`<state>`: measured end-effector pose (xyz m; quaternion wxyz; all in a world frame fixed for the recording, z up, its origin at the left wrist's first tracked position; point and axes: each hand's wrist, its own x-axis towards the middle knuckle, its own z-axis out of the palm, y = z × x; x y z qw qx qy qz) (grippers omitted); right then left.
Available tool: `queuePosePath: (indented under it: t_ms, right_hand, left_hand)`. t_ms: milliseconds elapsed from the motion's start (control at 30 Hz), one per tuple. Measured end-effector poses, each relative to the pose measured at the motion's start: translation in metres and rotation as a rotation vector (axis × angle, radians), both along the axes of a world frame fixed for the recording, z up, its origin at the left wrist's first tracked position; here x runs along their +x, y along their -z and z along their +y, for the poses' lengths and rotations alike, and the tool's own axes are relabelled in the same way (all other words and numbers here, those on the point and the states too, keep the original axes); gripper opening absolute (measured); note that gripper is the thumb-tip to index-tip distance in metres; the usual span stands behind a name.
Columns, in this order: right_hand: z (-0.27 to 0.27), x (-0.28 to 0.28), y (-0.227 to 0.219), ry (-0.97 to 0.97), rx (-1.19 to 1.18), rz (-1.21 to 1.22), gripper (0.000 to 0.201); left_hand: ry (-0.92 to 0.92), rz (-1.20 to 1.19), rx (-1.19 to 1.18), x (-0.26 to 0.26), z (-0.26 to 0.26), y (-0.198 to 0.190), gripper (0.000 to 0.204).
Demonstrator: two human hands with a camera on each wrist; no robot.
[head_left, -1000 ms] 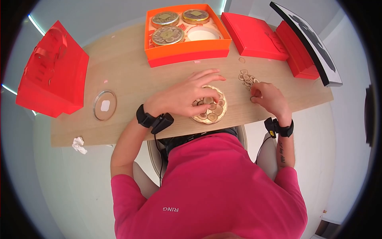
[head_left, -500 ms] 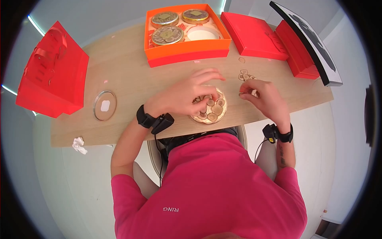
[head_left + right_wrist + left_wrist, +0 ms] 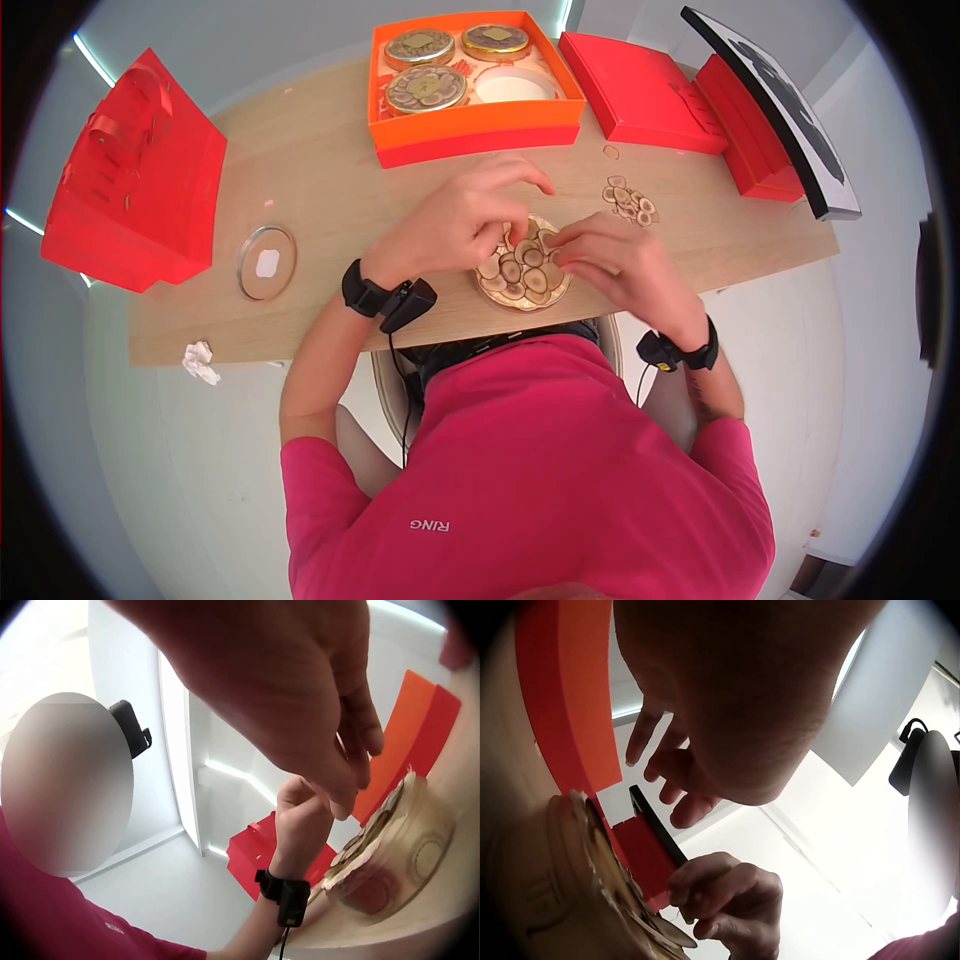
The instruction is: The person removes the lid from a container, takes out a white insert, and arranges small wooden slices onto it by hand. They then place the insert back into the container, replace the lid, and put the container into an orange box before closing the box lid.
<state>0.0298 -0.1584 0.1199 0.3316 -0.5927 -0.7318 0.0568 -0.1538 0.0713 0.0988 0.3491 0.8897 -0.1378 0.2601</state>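
A round clear container (image 3: 498, 298) full of dried brown-rimmed slices (image 3: 512, 271) stands before the person; its side wall shows in the right wrist view (image 3: 409, 859). Over its left part is the left hand (image 3: 445, 222), fingers loosely bent with nothing visible in them. From the right, the right hand (image 3: 632, 268) reaches to the container's rim. In the left wrist view, the right hand's (image 3: 739, 900) thumb and finger pinch what looks like a thin slice, seen edge-on and partly hidden. A loose pile of slices (image 3: 628, 200) lies on the table beyond the right hand.
An orange-red box (image 3: 480, 130) at the back holds three round tins and one vacant recess. Right of it are a red lid (image 3: 640, 95) and a black-edged panel (image 3: 780, 110). At left stand a red bag (image 3: 140, 190), a clear round lid (image 3: 267, 263) and crumpled tissue (image 3: 200, 362).
The right hand has moved left from the loose pile to the container, uncovering the pile. The left hand has shifted slightly back to the left, showing more of the slices.
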Motion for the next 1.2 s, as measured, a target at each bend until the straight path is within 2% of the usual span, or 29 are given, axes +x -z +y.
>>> queuePosePath:
  t_ms: [100, 167, 267, 367, 567, 667, 767, 900, 1000, 1200]
  right_hand:
    - [-0.009, 0.025, -0.012, 0.202, -0.108, -0.043, 0.019]
    - [-0.020, 0.046, -0.015, 0.384, -0.245, -0.104, 0.022]
    - [-0.044, 0.083, -0.001, 0.493, -0.464, -0.282, 0.025]
    - [-0.051, 0.097, 0.007, 0.540, -0.569, -0.281, 0.026]
    - [-0.032, 0.094, 0.012, 0.624, -0.595, -0.243, 0.025]
    - [-0.032, 0.093, 0.010, 0.606, -0.593, -0.243, 0.021]
    - [-0.030, 0.084, -0.001, 0.534, -0.593, -0.138, 0.015]
    - [-0.018, 0.042, -0.021, 0.419, -0.360, -0.006, 0.015]
    - [-0.009, 0.017, -0.023, 0.332, -0.235, 0.081, 0.014]
    - [0.006, 0.008, 0.004, 0.253, -0.040, 0.259, 0.011]
  left_hand:
    - [0.171, 0.056, -0.025, -0.003, -0.001, -0.003, 0.015]
    - [0.174, 0.076, -0.061, -0.003, -0.004, 0.000, 0.011]
    - [0.201, 0.085, -0.038, 0.000, -0.006, 0.003, 0.011]
    - [0.216, 0.115, -0.022, 0.000, -0.010, 0.005, 0.014]
    - [0.220, 0.129, 0.042, 0.001, -0.009, 0.010, 0.013]
    - [0.200, 0.129, 0.063, 0.001, -0.008, 0.012, 0.010]
    - [0.185, 0.135, 0.074, 0.000, -0.006, 0.014, 0.010]
    - [0.166, 0.193, -0.021, 0.000, -0.008, 0.008, 0.017]
    - [0.201, 0.136, 0.055, -0.002, -0.011, 0.005, 0.022]
    - [0.185, 0.091, 0.029, -0.001, -0.009, 0.011, 0.023]
